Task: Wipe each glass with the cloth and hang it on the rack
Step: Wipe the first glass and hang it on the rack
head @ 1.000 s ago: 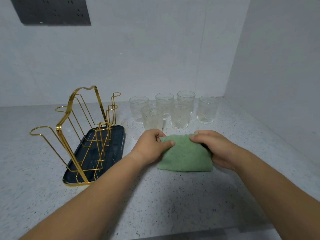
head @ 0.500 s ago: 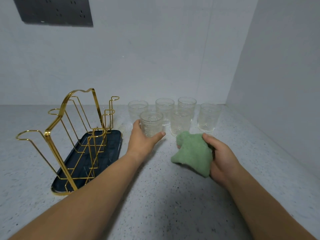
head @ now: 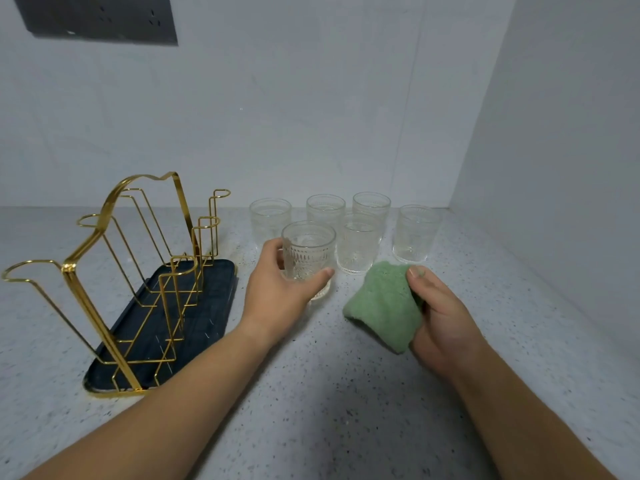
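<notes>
Curling round the nearest glass [head: 308, 251], the left hand [head: 277, 296] grips it: the thumb lies across the near side low on the patterned wall, and the fingers wrap the left side. The glass stands upright, mouth up; whether its base is touching the counter [head: 329, 410] I cannot tell. The right hand [head: 440, 317] is clamped on the green cloth [head: 381, 303], with the thumb pressed on its far top corner and the other fingers hidden beneath it. The cloth is bunched and hangs to the left of the palm, just right of the gripped glass.

Five other glasses [head: 358, 244] stand upright beyond the hands (three in a far row, one just right of the held glass, one further right, apart from the rest). To the left stands the gold wire rack [head: 114, 271], no glass on it, fixed in a dark oblong tray [head: 207, 306] with a gold rim.

The counter is pale speckled stone running into a corner of plain whitish walls [head: 311, 116]. A dark panel [head: 97, 15] sits high on the far wall at the upper left.
</notes>
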Available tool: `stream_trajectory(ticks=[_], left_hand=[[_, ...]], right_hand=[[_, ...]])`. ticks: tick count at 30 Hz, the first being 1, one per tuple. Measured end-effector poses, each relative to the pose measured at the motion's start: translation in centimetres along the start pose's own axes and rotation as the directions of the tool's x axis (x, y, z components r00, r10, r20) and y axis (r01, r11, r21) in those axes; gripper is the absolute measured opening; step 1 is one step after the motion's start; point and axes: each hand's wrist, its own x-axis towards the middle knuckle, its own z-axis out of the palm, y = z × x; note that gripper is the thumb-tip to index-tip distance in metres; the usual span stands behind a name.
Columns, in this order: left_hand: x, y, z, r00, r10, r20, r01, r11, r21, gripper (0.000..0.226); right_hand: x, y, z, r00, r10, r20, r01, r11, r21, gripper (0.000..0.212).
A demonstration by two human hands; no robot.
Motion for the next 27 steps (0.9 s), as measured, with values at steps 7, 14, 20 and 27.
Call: stream_trajectory(ticks=[7,14,20,27], left_hand=[[-4.8,1.7,-1.9,0.924,-0.003,0.383,0.185,0.879,-0.44,0.053],[-5.3,-0.2,-0.5,0.899,-0.041,0.436,0.323,0.732,-0.599,0.056],[-5.0,-0.2,-0.2,0.89,-0.098,0.444,0.381,0.697,-0.608,0.06],[-4.7,-0.1,-1.1,0.883,-0.164,0.439,0.432,0.649,-0.626,0.073]], right_hand=[[-2.3,-1.2,1.5,0.999,-0.012,0.03,0.011,1.0,0.025,0.054],[-5.3,-0.1,5.6,0.974,-0.134,0.183,0.162,0.976,-0.149,0.048],[-3.5,2.0,7.9,0.927,-0.373,0.037,0.346,0.814,-0.466,0.01],[-2.7,4.8,9.1,0.929,-0.274,0.249,0.369,0.734,-0.569,0.055]])
